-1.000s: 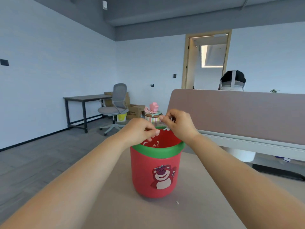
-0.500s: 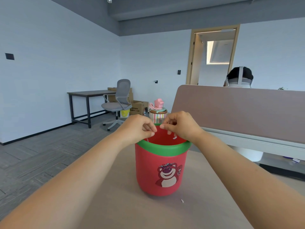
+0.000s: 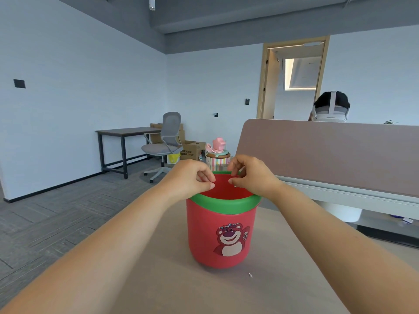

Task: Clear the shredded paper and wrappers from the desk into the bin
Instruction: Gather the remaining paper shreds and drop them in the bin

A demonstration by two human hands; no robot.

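The job looks nearly done: the bin (image 3: pixel 223 234) stands on the worktop (image 3: pixel 158 279), and only one white scrap (image 3: pixel 250 275) lies near its base. The left hand (image 3: pixel 188 180) and right hand (image 3: pixel 251 175) hover over its mouth, each grip drawn together at the fingertips; whether paper is pinched there I cannot tell. The bin's bottom is hidden. Beyond are a partition (image 3: pixel 328 155), a cup (image 3: pixel 217 152), and a chair (image 3: pixel 165 146) beside a table (image 3: pixel 122 132).
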